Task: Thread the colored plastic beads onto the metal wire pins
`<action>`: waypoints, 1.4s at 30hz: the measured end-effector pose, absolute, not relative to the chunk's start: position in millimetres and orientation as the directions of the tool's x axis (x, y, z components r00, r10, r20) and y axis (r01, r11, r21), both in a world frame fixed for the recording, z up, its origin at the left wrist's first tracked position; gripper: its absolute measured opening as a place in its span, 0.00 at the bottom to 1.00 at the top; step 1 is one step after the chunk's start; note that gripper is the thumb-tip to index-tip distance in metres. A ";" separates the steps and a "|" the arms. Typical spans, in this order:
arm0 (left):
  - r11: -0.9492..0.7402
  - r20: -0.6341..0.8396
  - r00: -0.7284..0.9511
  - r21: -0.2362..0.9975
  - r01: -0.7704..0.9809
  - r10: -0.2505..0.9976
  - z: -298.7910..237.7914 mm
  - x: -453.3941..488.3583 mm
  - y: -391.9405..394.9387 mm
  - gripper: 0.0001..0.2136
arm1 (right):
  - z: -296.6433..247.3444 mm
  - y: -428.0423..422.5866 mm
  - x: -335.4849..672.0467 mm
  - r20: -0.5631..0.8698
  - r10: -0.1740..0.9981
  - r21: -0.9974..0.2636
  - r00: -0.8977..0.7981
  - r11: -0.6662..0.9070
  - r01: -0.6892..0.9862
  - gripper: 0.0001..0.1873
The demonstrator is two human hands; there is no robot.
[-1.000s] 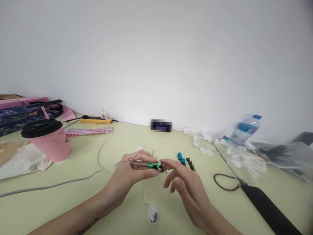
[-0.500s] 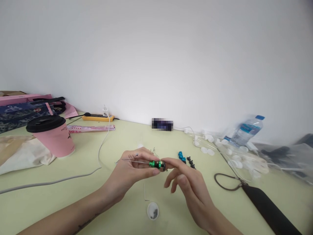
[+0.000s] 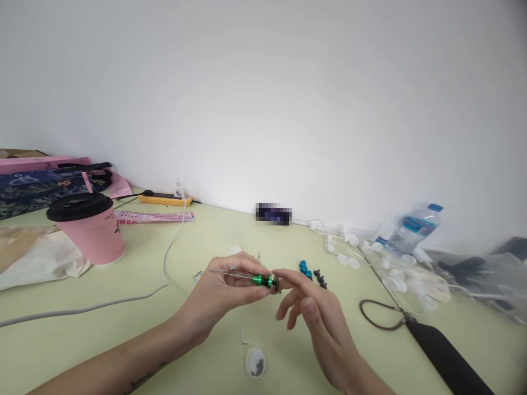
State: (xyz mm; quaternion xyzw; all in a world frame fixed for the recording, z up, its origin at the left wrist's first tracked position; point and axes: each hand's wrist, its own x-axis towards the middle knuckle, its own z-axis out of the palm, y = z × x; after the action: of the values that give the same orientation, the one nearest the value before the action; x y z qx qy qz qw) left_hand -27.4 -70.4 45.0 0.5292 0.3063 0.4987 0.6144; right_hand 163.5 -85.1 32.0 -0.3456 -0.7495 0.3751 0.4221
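Observation:
My left hand (image 3: 222,291) pinches a small green and black spool-shaped metal part (image 3: 262,281) between thumb and fingers. From its left end a thin metal wire (image 3: 230,273) runs back over the palm. A dark round piece (image 3: 275,283) sits at the right end. Against that end rests the index fingertip of my right hand (image 3: 315,307), whose thumb and other fingers are apart and hold nothing. Below the hands lie an L-shaped hex key (image 3: 242,329) and a white round cap (image 3: 256,362) with small dark pieces inside.
Several blue parts (image 3: 304,269) and black parts (image 3: 320,278) lie beyond my right hand. A pink cup (image 3: 93,233) and a yellow power strip (image 3: 164,199) stand left. A water bottle (image 3: 415,229), white discs (image 3: 395,277) and a black strapped object (image 3: 444,356) are at right.
The view has shifted slightly. My left hand keeps its hold on the green and black part, and my right index finger stays at its dark end.

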 end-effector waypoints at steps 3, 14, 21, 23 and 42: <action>-0.040 0.116 0.270 0.962 -0.271 0.956 45.4 -26.3 -69.9 0.07 | 32.0 -85.1 163.5 0.366 0.838 -0.861 -0.406 0.470 0.195 0.23; -0.030 0.116 0.310 0.963 -0.269 0.944 43.6 -27.4 -70.2 0.06 | 34.0 -84.9 163.3 0.359 0.839 -0.865 -0.410 0.464 0.192 0.23; -0.035 0.127 0.326 0.961 -0.274 0.937 41.7 -27.7 -70.0 0.06 | 33.4 -86.0 163.2 0.368 0.835 -0.859 -0.408 0.474 0.194 0.25; -0.036 0.133 0.333 0.959 -0.282 0.934 41.1 -27.7 -70.0 0.06 | 33.4 -86.0 163.8 0.367 0.837 -0.862 -0.406 0.470 0.190 0.25; -0.036 0.118 0.322 0.968 -0.249 0.939 39.5 -30.2 -68.5 0.06 | 31.8 -85.4 163.6 0.357 0.832 -0.872 -0.425 0.460 0.169 0.25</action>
State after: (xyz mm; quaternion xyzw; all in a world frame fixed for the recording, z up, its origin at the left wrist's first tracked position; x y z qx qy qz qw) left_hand -30.2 -68.5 39.5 0.5331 0.3239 0.4837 0.6140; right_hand 163.6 -85.4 31.8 -0.3360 -0.7452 0.3963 0.4180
